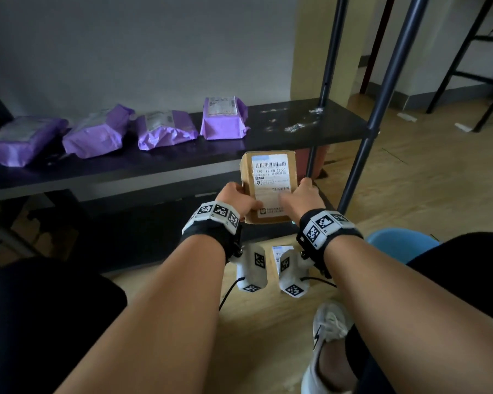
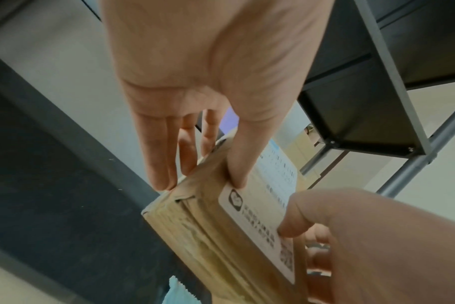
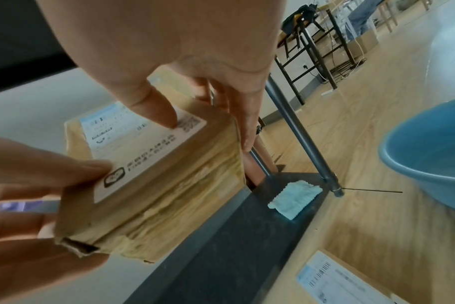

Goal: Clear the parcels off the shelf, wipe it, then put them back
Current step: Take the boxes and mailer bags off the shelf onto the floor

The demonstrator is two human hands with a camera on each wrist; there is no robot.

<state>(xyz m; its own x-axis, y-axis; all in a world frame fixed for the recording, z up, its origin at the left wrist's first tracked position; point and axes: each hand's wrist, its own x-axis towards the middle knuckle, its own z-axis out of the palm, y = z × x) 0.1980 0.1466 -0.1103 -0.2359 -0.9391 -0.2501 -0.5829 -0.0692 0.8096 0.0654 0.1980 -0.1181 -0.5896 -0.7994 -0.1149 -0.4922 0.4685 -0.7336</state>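
1. The person is sitting low in front of the dark shelf and holding a brown cardboard parcel in the air just off its near edge, toward the right end. It isn't touching the shelf.
2. The left hand is gripping the parcel's left side, thumb on the labelled top and fingers underneath. The right hand is mirroring that on the right side, thumb pressing near the QR code. Guessing two hands because the box looks thick and stiff, and holding it by both sides is keeping it level.
3. Four purple mailer bags are lying in a row along the far-left stretch of the shelf, near the wall. The right stretch is bare apart from white crumbs or dust, so that part doesn't look wiped yet.
4. A light blue cloth is sitting on the lower shelf's right corner and a blue basin is on the floor just right of it, probably parked within reach for the wiping.
5. Another labelled parcel is lying on the floor near the person's feet, so I reckon we're mid-clearing, with the bags yet to come off.
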